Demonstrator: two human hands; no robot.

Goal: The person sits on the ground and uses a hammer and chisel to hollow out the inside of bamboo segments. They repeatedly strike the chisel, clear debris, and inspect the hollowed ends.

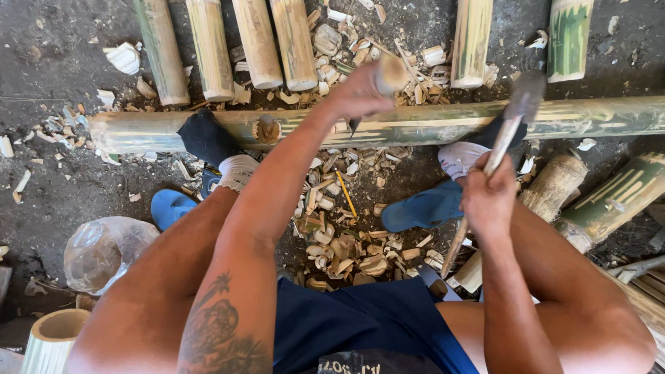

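A long green bamboo pole (585, 116) lies across the ground in front of me, pinned under both my socked feet (209, 142). My left hand (358, 92) is closed around a wooden-handled chisel (386, 74) whose blade points down at the pole's middle. My right hand (488, 196) grips the pale wooden handle of a hammer (513, 116), its blurred dark head raised above the pole to the right of the chisel. A hole (267, 129) is cut into the pole near my left foot.
Several cut bamboo sections (257, 37) lie side by side beyond the pole, more at the right (627, 193). Bamboo chips (341, 246) litter the ground between my legs. Two blue slippers (424, 209) sit under my feet. A plastic bag (105, 249) lies at the left.
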